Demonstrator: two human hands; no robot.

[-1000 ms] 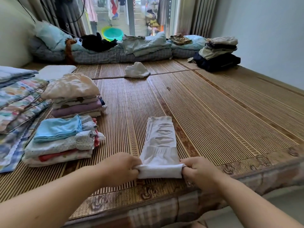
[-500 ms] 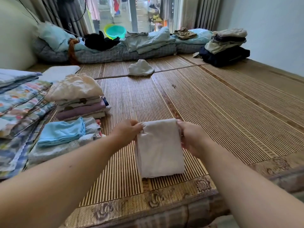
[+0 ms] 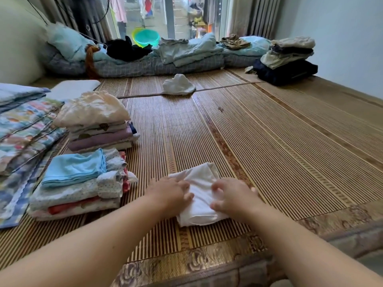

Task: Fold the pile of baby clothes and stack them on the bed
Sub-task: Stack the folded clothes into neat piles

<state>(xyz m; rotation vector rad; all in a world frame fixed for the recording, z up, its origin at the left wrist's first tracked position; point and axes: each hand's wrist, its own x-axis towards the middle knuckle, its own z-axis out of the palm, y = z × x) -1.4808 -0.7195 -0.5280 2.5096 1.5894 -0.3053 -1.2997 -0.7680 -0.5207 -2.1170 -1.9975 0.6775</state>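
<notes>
Left hand (image 3: 170,193) and right hand (image 3: 235,196), fingers loose, press white garment (image 3: 200,213) beside folded stack (image 3: 78,183)

Left hand (image 3: 170,193), right hand (image 3: 235,196) palms down, fingers (image 3: 217,186) loosely bent.

Bed (image 3: 356,239) fills the view, topped by a striped bamboo mat (image 3: 269,162) with a floral woven border along the near edge. Far edge: rolled checked bedding (image 3: 145,65) below a glass door (image 3: 180,13), with grey curtains (image 3: 255,15) at the sides and a green basin (image 3: 148,37) outside. Plain pale wall (image 3: 342,38) along the right edge. Daylight enters from the far side.
</notes>
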